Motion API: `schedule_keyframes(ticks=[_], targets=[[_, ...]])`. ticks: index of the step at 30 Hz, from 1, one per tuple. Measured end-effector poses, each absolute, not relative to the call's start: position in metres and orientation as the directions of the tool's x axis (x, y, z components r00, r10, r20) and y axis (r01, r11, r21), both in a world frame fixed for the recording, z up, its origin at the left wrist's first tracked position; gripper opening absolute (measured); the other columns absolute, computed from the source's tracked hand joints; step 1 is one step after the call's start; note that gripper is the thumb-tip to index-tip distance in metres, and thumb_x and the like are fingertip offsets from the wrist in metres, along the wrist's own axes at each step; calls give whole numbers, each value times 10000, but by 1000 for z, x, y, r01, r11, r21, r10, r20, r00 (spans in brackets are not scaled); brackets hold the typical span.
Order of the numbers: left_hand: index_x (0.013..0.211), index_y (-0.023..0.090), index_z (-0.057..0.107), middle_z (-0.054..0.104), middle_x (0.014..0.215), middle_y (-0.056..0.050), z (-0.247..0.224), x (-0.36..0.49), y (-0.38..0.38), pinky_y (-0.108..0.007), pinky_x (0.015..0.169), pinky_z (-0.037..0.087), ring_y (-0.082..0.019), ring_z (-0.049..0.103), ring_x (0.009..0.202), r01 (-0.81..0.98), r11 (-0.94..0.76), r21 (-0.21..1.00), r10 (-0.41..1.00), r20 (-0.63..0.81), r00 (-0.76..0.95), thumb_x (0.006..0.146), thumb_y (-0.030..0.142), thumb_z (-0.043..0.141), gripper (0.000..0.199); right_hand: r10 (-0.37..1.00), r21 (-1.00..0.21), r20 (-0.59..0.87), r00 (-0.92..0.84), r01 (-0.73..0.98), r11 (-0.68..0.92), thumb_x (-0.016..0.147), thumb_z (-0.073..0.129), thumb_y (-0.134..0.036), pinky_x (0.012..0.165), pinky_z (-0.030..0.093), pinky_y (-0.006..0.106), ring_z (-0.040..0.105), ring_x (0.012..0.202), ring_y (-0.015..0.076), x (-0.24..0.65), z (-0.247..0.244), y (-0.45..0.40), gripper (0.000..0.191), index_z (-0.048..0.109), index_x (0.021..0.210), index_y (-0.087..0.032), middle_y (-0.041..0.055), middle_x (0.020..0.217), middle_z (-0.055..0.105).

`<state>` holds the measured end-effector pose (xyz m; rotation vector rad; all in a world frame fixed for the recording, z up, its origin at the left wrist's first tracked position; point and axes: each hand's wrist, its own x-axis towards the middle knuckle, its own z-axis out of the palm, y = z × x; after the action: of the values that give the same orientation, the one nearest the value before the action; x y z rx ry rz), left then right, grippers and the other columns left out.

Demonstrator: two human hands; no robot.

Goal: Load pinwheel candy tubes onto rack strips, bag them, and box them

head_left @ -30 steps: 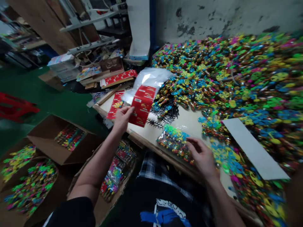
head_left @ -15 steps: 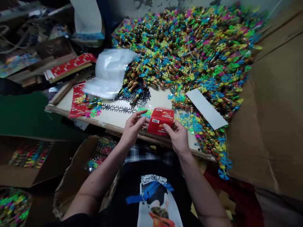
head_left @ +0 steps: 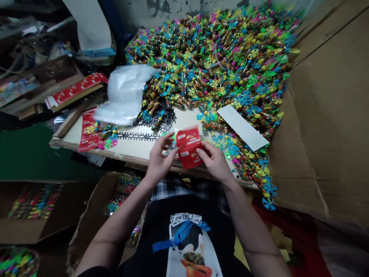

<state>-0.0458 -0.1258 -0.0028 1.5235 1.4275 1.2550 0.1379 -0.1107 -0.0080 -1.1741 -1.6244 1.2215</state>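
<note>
Red printed card sleeve (head_left: 188, 147) is up in both hands, tilted, just above the front edge of the table, small barcode showing on the face toward the person. Right hand (head_left: 215, 161) is closed on its lower right side, fingers (head_left: 202, 152) pressed against the card. Left hand (head_left: 159, 159) is partly closed at the sleeve's left side, fingers (head_left: 166, 140) curled around a clear plastic pack (head_left: 171, 146) of colourful candy toys; the pack touches the sleeve, mostly hidden by hand and card. Under the hands is a cream board tabletop (head_left: 135, 149) with a black plastic comb strip (head_left: 138, 135) lying on it. Further left are flat red printed cards (head_left: 88, 130) with a few loose toys (head_left: 108, 138) beside them, and a crumpled clear plastic bag (head_left: 123, 98). Big heap of pinwheel candy toys (head_left: 207, 65) fills the back and right, a white card strip (head_left: 242, 127) lying on it. Brown cardboard sheet (head_left: 323, 115) stands along the right. Cardboard box (head_left: 95, 207) of packed toys sits below the table, near the person's lap.
</note>
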Motion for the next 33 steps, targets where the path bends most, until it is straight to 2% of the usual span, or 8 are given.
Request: schedule_keyframes(ticks=[3,6,9,11,14,18,27,33], targets=[[1114,221,615,587,1226,-96,18,-47,-120,-403,991,408,-224,525,1162,513,-356,781,933,333,140,848,298,563,282,774,-832,57,-631,399,386,864,509,-213,744,464,297,633,821,167,151,17,-100,189,663,973,-207,34,931,709],[1001,213,663,685,1031,-61,35,-45,-116,-394,966,408,-201,599,1008,479,-409,777,889,219,403,869,297,522,210,667,-768,46,-744,400,500,858,528,-189,696,449,254,623,764,137,159,42,-89,163,671,934,-211,12,864,704],[803,169,667,678,706,-24,38,-40,-115,-288,706,487,-150,607,682,368,-218,904,921,66,384,819,345,598,189,778,-749,128,-615,453,482,843,578,-224,655,452,240,613,708,123,161,56,-82,121,667,924,-211,-7,808,686],[706,153,633,642,616,-8,35,-36,-116,-239,565,466,-124,572,567,207,-30,978,952,-35,304,770,387,654,243,855,-696,299,-423,517,499,831,607,-240,678,470,268,613,741,143,160,57,-83,120,664,932,-213,5,830,673],[687,144,614,644,619,-5,30,-29,-120,-223,541,470,-112,570,549,-22,129,991,980,-124,156,692,414,728,292,782,-526,601,-167,653,544,850,594,-220,759,482,318,601,831,175,153,50,-95,107,672,922,-224,37,871,653],[754,140,648,675,692,-19,26,-23,-125,-237,616,506,-123,600,617,-118,140,983,988,-131,79,684,414,734,296,661,-307,706,-255,731,610,862,596,-217,747,476,315,581,796,177,141,32,-115,115,687,932,-208,52,842,655],[841,156,674,681,788,-43,23,-25,-131,-246,684,488,-139,603,716,319,-159,935,984,121,134,811,214,559,133,597,-152,639,-484,682,715,881,543,-172,730,455,319,550,802,190,141,22,-117,166,699,937,-158,82,833,664],[827,167,674,675,752,-32,24,-29,-132,-242,659,478,-135,598,680,373,-184,910,976,125,176,819,210,544,138,586,-169,626,-515,643,747,882,523,-175,708,461,310,538,781,191,141,23,-114,181,701,852,-162,77,803,658]])
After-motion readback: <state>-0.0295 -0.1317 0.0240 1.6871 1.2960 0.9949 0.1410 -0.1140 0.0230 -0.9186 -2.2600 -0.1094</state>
